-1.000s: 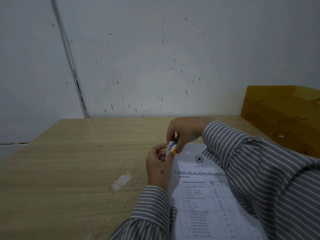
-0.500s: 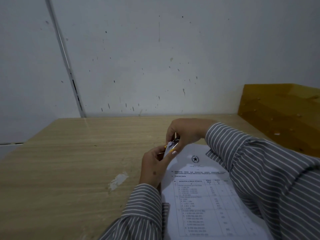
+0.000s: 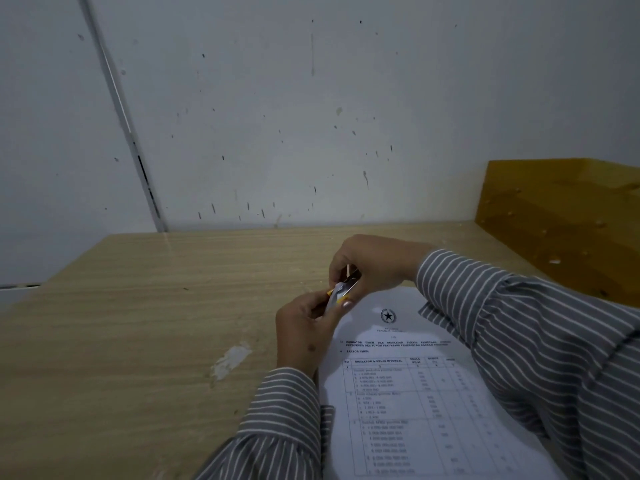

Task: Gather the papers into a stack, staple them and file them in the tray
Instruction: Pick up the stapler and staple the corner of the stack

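papers, a white printed stack with a star seal (image 3: 415,393), lie flat on the pale wood-grain table (image 3: 138,323) under our forearms. just beyond, our left hand (image 3: 304,330) and right hand (image 3: 374,268) both grip a small yellow-and-silver stapler (image 3: 341,294) over the top-left corner, apparently to staple it; the amber plastic tray (image 3: 561,216) waits far right.

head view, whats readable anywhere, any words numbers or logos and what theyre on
Printed paper, heading: a round emblem with a star; the lines beneath are too blurred to read.
Table header: "NO", "INDIKATOR & SKALA INTERVAL".
Line above the table: probably "FAKTOR UMUM".
Table rows and numbers: too small and blurred.
Small stapler held in both hands: no readable text.
Yellow tray: none.
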